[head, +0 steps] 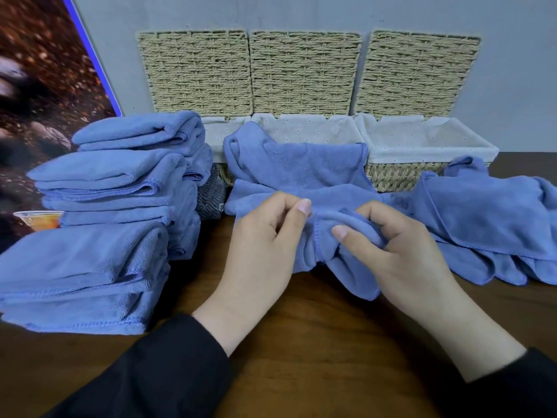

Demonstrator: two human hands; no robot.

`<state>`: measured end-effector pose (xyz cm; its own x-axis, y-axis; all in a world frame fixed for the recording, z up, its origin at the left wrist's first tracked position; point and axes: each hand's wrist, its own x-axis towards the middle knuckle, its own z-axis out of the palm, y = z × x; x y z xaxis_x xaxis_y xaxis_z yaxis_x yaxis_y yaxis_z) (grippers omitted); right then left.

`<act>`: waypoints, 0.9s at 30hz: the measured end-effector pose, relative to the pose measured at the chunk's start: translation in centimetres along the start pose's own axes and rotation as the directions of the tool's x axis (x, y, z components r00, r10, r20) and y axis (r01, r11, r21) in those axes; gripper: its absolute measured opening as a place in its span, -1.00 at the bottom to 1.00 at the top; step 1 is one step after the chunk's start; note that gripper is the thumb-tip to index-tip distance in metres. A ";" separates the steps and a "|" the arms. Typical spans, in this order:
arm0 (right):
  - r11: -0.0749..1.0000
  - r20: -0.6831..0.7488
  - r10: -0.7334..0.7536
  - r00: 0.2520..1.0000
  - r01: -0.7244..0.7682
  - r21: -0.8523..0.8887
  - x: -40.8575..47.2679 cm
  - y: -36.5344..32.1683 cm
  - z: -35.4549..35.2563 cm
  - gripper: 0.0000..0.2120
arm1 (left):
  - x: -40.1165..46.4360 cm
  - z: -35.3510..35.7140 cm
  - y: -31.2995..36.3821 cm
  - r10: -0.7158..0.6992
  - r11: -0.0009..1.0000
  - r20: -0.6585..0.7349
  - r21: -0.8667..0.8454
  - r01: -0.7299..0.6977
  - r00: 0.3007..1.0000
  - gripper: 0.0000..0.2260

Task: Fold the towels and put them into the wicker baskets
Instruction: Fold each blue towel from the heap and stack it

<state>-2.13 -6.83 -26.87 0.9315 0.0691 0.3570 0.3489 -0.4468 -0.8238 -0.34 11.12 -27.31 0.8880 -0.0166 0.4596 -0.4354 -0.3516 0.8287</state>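
Bunching the crumpled blue towel [301, 173], both hands, left [265, 239] and right [398, 245], pinch its hemmed edge.

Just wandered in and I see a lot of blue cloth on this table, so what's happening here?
A person is folding blue towels. Both hands, the left hand and the right hand, grip a bunched blue towel that trails from the table up over the front rim of the middle basket. Folded towels are stacked at the left, and loose unfolded towels lie at the right. The right basket shows only its white lining, and its lid stands open like the others.
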 end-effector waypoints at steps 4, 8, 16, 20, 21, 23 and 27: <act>0.994 -0.031 0.035 0.999 -0.032 0.102 0.1 0.1 0.0 -0.60 | -1.0 0.3 0.4 -0.118 0.986 0.213 -0.093 0.140 0.970 -0.83; 0.978 -0.020 0.081 0.997 -0.076 0.193 0.1 0.1 -0.5 -0.71 | -0.8 0.8 -0.7 -0.058 0.997 0.276 0.065 0.042 0.959 -0.78; 0.985 -0.100 0.078 0.992 -0.061 0.161 0.1 0.6 -1.0 -0.58 | -0.4 0.7 -1.3 -0.007 1.000 0.320 -0.012 0.011 0.947 -0.83; 0.999 -0.120 0.006 0.993 0.000 0.051 -0.1 0.3 -1.0 -0.50 | -0.1 0.0 -0.3 0.158 0.981 -0.018 0.119 -0.155 0.987 -0.87; 1.000 -0.114 -0.011 0.993 0.013 0.021 -0.2 0.0 -0.8 -0.49 | -0.1 -0.2 -0.1 0.197 0.969 -0.084 0.169 -0.181 0.977 -0.88; 0.999 -0.124 -0.043 0.991 0.042 -0.007 -0.5 -0.4 -0.6 -0.51 | 0.1 -0.7 -0.3 0.241 0.946 -0.121 0.252 -0.205 0.963 -0.87; 0.997 -0.229 -0.074 0.971 0.074 -0.007 -0.7 -0.9 -0.5 -0.52 | 0.8 -2.0 -2.0 0.239 0.911 -0.103 0.369 -0.186 0.965 -0.78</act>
<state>-3.19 -6.91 -26.13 0.8549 -0.1040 0.5083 0.4165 -0.4465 -0.7919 0.92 13.71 -27.92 0.7378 -0.0033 0.6750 -0.5072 -0.6625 0.5512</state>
